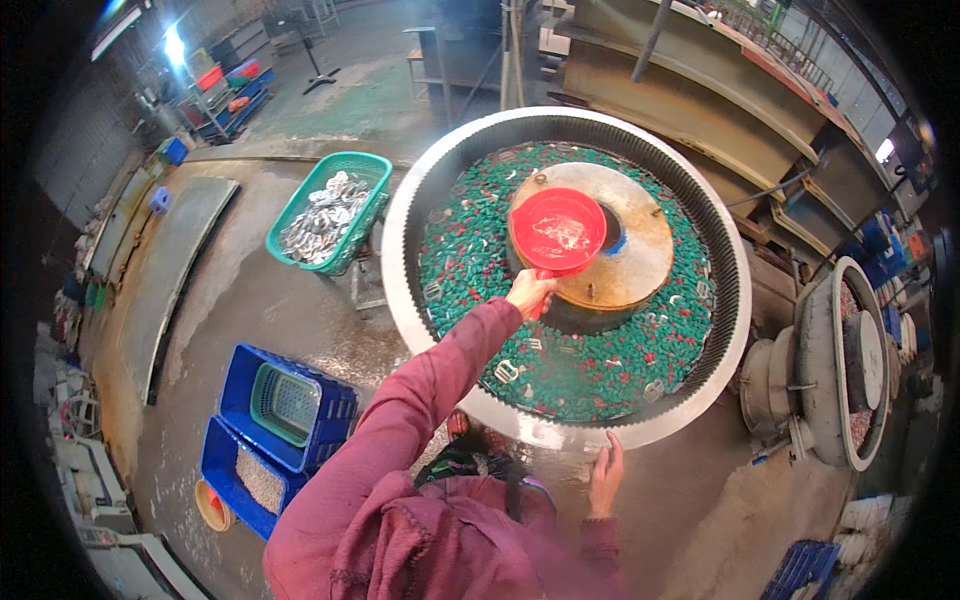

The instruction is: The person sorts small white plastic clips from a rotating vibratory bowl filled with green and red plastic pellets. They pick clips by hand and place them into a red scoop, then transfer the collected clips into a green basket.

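Observation:
My left hand [532, 293] is closed round the handle of a red plastic dipper [556, 226]. The dipper is over the round metal hub cover [640, 262] of a large vibratory tumbling bowl [418, 318]; something whitish and shiny shows inside it. Green and red tumbling chips [600, 375] fill the ring around the hub. Pale metal pieces, one of them a slotted metal part [508, 371], lie among the chips. My right hand [605, 475] is empty, its fingers stretched out, just outside the near rim of the bowl.
Left of the bowl, a green basket [378, 170] holds many metal parts. Blue crates [335, 412] stand at lower left, one with pale granules, beside a small tan bucket [212, 507]. A second tumbling bowl [848, 455] stands at right. The floor [230, 330] looks wet.

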### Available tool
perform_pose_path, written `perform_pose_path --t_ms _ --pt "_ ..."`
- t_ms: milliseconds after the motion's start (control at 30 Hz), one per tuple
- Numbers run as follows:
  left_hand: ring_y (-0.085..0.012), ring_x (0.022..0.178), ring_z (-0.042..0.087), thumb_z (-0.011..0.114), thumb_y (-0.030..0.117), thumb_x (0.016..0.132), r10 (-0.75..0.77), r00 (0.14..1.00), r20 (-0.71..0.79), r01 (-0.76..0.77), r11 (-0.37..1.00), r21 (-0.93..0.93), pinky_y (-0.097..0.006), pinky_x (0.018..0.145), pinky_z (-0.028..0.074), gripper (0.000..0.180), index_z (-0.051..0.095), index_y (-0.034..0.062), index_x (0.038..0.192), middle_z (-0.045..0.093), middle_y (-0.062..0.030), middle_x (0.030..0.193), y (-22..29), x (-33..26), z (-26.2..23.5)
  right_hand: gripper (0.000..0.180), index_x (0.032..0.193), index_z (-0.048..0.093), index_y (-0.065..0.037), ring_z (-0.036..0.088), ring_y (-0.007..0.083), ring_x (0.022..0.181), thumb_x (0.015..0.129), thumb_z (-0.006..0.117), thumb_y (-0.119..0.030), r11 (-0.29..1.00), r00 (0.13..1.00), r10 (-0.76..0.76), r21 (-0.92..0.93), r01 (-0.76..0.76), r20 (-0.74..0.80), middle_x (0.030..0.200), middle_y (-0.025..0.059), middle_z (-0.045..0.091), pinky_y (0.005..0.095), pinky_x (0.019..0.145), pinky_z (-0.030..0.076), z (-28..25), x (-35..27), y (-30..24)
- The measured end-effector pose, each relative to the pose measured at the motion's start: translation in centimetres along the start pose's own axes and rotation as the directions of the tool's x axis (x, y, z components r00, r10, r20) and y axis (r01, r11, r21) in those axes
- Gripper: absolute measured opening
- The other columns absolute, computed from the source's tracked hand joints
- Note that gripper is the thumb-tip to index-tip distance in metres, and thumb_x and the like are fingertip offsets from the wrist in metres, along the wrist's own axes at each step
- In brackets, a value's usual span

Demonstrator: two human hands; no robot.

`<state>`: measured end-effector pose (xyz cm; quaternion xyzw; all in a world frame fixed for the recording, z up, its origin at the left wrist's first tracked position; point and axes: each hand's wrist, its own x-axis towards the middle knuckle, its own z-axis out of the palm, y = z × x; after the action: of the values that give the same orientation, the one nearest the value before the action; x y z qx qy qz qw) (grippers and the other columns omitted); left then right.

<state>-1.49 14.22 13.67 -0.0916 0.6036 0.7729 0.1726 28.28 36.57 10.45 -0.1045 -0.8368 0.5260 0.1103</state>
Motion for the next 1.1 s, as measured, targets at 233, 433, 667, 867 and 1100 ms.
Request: perform_pose_path --t_ms 233,433,667,867,1100 --pt "-0.014 0.036 0.049 0.063 0.02 0.077 0.095 0.995 -0.016 -0.085 0.944 0.32 -0.031 0.034 0.039 0.016 0.06 0.0054 0.071 0.049 -0.003 0.046 -3.8 8.6 1.1 0.033 0.124 0.05 -0.005 0.031 0.0018 0.05 0.093 0.039 -0.013 0.944 0.918 0.291 0.236 -0.23 -0.27 0.067 -0.0035 0.046 0.0168 0.044 0.026 1.5 -0.4 -3.0" --pt "-0.0359 0.062 0.062 0.045 0.044 0.088 0.287 0.743 0.604 -0.634 0.014 0.773 -0.046 0.052 0.048 0.041 0.055 0.0113 0.112 0.06 -0.0213 0.071 -2.4 9.0 -5.6 0.048 0.126 0.046 -0.003 0.045 0.0325 0.1 0.079 0.057 -0.008 0.913 0.975 0.045 -0.405 0.047 0.216 0.106 0.017 0.052 0.0426 0.088 0.036 6.8 7.2 0.0" --pt "-0.0423 0.131 0.019 0.075 0.047 0.064 -0.334 0.936 -0.114 0.002 -0.317 0.949 -0.062 0.096 0.029 0.078 0.042 0.0224 0.13 0.03 -0.0131 0.141 -6.6 9.1 -18.5 0.085 0.139 0.03 -0.019 0.017 0.0363 0.133 0.069 0.07 -0.048 0.735 0.765 0.432 -0.679 0.009 0.478 0.144 0.0122 0.024 0.0618 0.101 0.022 18.6 19.4 6.8" --pt "-0.0378 0.128 0.027 0.077 0.034 0.063 0.147 0.947 0.287 -0.253 -0.21 0.944 -0.059 0.093 0.032 0.066 0.051 0.0178 0.121 0.035 -0.0084 0.136 -10.1 9.0 -15.2 0.067 0.124 0.05 -0.016 0.033 0.033 0.125 0.076 0.052 -0.063 0.63 0.77 0.509 -0.776 -0.027 0.385 0.134 0.009 0.04 0.0636 0.098 0.024 24.3 23.1 9.3" --pt "-0.0319 0.113 0.05 0.083 0.055 0.035 -0.816 0.559 0.145 -0.452 -0.153 0.879 -0.04 0.093 0.042 0.102 0.053 0.0086 0.12 0.054 -0.0147 0.12 -15.7 12.0 -6.9 0.068 0.128 0.047 -0.023 0.023 0.0269 0.133 0.074 0.055 -0.063 0.453 0.463 0.772 -0.888 0.078 0.435 0.141 0.0019 0.035 0.0715 0.089 0.027 22.5 25.0 7.8"
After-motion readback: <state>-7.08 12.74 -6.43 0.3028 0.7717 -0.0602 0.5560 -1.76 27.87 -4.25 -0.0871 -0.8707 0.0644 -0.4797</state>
